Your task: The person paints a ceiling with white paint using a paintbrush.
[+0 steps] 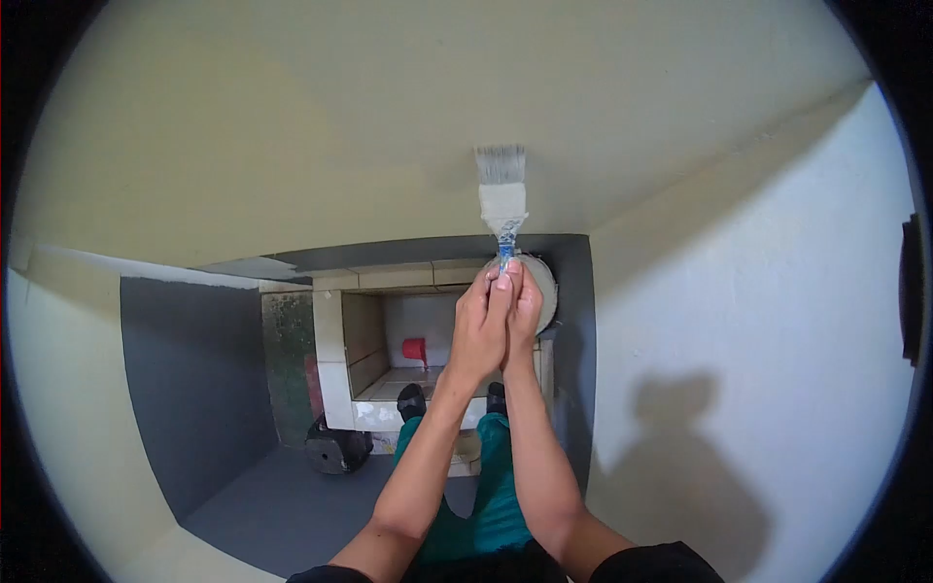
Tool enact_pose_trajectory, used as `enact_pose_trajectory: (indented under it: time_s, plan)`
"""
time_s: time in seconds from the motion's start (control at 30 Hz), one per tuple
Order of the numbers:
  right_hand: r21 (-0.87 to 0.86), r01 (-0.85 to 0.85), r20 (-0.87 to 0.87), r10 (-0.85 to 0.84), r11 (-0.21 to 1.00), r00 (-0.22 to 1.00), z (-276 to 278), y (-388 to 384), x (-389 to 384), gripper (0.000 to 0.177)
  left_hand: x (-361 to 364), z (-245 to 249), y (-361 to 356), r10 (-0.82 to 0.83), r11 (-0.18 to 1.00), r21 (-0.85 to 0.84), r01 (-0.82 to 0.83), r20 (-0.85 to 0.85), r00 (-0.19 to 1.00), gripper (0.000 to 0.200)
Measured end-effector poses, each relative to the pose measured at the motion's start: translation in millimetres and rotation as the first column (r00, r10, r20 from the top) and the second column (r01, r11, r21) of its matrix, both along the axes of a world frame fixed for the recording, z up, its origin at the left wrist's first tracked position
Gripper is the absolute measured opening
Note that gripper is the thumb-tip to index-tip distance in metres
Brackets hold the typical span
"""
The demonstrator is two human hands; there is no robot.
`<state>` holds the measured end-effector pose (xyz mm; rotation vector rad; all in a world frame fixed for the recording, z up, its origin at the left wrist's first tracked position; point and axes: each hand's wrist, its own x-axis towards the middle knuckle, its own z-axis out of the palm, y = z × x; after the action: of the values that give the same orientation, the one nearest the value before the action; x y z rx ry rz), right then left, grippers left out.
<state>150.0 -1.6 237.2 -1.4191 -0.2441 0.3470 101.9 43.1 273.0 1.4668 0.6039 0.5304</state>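
Observation:
A flat paintbrush points away from me, its bristles right at the cream wall ahead. Pale paint coats its metal band, and smears cover the blue handle. My left hand and my right hand are pressed together, closed around the handle's lower end. Their fingers hide most of that grip. Just behind and below the hands, a round white container shows in part.
Below is a tiled basin with a red dipper inside; my feet are at its near edge. A black container stands to the left on the grey floor. A pale side wall rises on the right.

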Motion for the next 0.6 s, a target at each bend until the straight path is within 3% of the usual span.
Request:
enact_pose_trajectory:
  time_s: [0.13, 0.23, 0.33, 0.47, 0.53, 0.6]
  plan:
    - [-0.126, 0.086, -0.006, -0.088, 0.988, 0.996, -78.3, 13.6, 1.5, 0.041, 4.6, -47.9, 21.1, -0.052, 0.999, -0.024, 0.047, -0.228, 0.972, 0.056]
    - [-0.074, 0.107, -0.143, -0.116, 0.992, 0.983, -97.7, 15.5, -14.0, 0.043, -1.3, -83.0, 25.7, -0.096, 0.995, -0.053, 0.081, -0.413, 0.906, 0.060]
    - [-0.191, 0.106, -0.262, -0.154, 0.976, 0.953, -112.6, 17.5, -18.7, 0.042, -7.6, -98.5, 31.5, -0.148, 0.986, -0.146, 0.086, -0.493, 0.858, 0.063]
    - [-0.288, 0.148, -0.274, -0.230, 0.946, 0.934, -95.1, 27.6, -18.1, 0.041, -6.2, -100.1, 44.0, -0.210, 0.976, -0.142, 0.164, -0.436, 0.875, 0.061]
    - [-0.334, 0.125, -0.273, -0.223, 0.934, 0.936, -70.0, 35.4, -12.0, 0.041, -4.9, -64.8, 52.4, -0.218, 0.975, -0.130, 0.182, -0.376, 0.901, 0.060]
    - [-0.200, 0.138, -0.192, -0.177, 0.970, 0.965, -22.6, 42.1, -9.9, 0.040, -0.7, -20.3, 61.0, -0.215, 0.975, -0.127, 0.183, -0.315, 0.925, 0.063]
